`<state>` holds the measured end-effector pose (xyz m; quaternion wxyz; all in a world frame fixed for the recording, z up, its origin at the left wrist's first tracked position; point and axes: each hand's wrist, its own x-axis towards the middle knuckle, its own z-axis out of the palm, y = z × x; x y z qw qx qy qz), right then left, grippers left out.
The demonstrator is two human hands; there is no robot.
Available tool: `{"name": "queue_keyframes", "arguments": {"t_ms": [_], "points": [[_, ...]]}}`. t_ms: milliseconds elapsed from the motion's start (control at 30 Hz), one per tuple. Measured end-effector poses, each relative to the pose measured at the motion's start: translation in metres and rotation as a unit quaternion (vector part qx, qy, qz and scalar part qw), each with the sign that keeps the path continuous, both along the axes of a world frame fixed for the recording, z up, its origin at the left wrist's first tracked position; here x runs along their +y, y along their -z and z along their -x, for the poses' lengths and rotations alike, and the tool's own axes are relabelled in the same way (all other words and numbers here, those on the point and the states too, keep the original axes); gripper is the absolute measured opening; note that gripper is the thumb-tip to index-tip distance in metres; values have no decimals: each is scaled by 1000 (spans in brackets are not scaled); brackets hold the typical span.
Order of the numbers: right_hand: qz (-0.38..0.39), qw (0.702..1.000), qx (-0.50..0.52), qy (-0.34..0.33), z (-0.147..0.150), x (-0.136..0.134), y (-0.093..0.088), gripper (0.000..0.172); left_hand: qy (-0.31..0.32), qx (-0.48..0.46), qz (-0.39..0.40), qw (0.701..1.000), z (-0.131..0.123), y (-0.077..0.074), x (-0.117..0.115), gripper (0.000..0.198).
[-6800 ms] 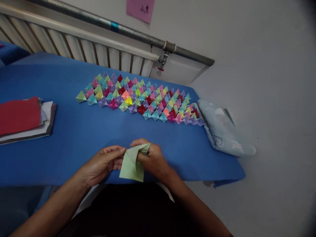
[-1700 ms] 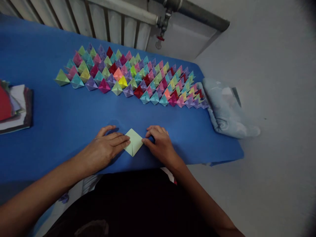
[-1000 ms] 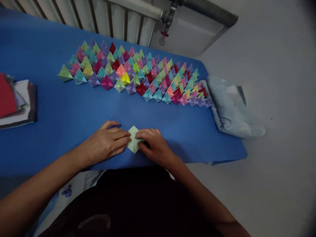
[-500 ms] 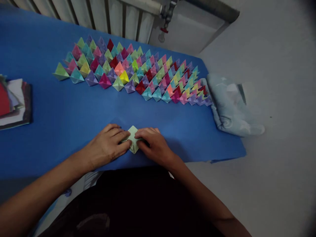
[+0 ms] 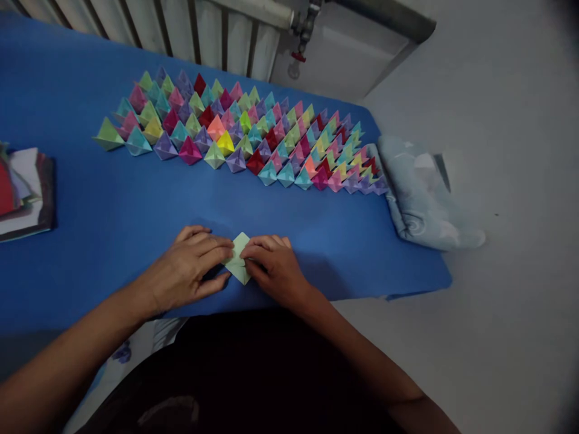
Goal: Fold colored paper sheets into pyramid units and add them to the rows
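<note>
A pale green folded paper (image 5: 239, 260) lies diamond-shaped on the blue table near its front edge. From the left, the fingertips of my left hand (image 5: 192, 265) rest on the paper's left side; the fingers lie stretched out and the thumb stands apart, off the paper. My right hand (image 5: 277, 265) pinches the paper's right side between thumb and curled forefinger, hiding that corner. Beyond both hands, rows of small folded paper boats (image 5: 236, 159) in many colours stand close together across the table.
At the left edge lies a stack of loose paper sheets (image 5: 27, 193) with a red one on top. A folded grey-blue blanket (image 5: 411, 199) sits at the table's right end. Behind the blue table (image 5: 113, 205) are a radiator (image 5: 208, 36) and a valve with a red handle (image 5: 298, 57).
My left thumb has come off the paper and moved left, away from the fingers. The paper's lower part now shows a plainer face. My right hand still pinches its right side.
</note>
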<state>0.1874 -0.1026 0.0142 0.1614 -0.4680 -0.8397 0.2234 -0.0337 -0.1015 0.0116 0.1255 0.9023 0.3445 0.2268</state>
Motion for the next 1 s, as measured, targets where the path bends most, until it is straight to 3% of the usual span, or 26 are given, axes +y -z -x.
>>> {"name": "queue_keyframes", "arguments": {"t_ms": [400, 1000], "points": [[7, 1000, -3, 26, 4, -1, 1, 11, -37, 3, -71, 997, -1, 7, -3, 18], [24, 997, -13, 71, 11, 3, -3, 10, -136, -40, 34, 989, -5, 13, -1, 26]]}}
